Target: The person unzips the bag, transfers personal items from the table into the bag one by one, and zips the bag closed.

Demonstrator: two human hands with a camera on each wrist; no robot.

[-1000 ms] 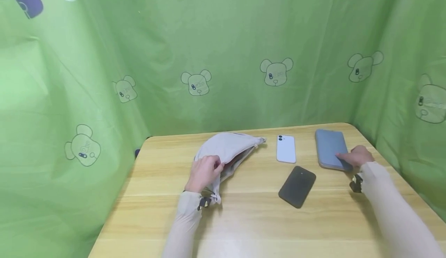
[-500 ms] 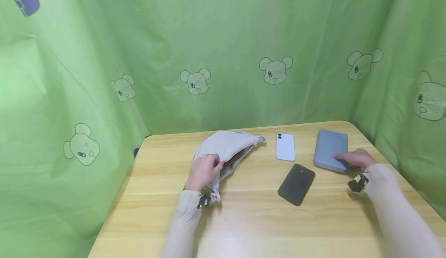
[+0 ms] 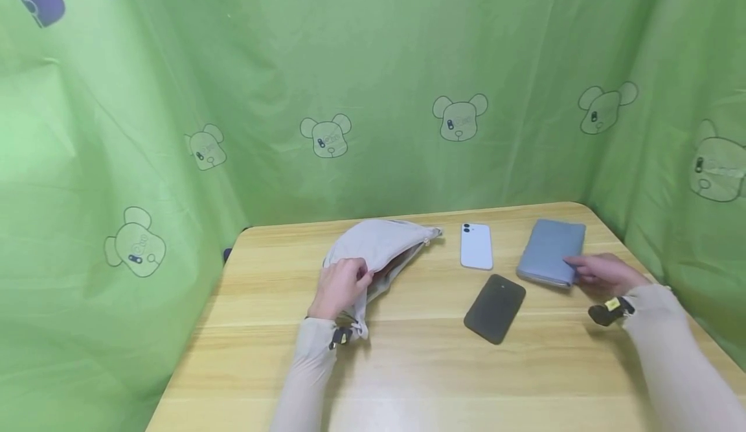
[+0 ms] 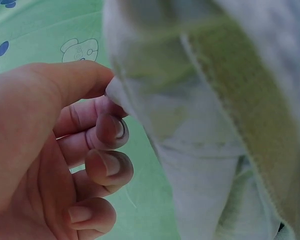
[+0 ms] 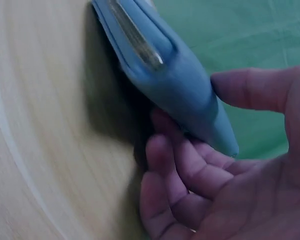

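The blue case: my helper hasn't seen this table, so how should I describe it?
On the wooden table, go to the far right, to the right hand. It grips the right edge of the blue case. Its neighbours to the left, a pale phone and a black slab, are smaller; the case alone is mid-blue.

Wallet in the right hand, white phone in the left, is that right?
Not quite: the left hand pinches the bag; the white phone lies on the table, as the head view shows. The right hand does hold the wallet.
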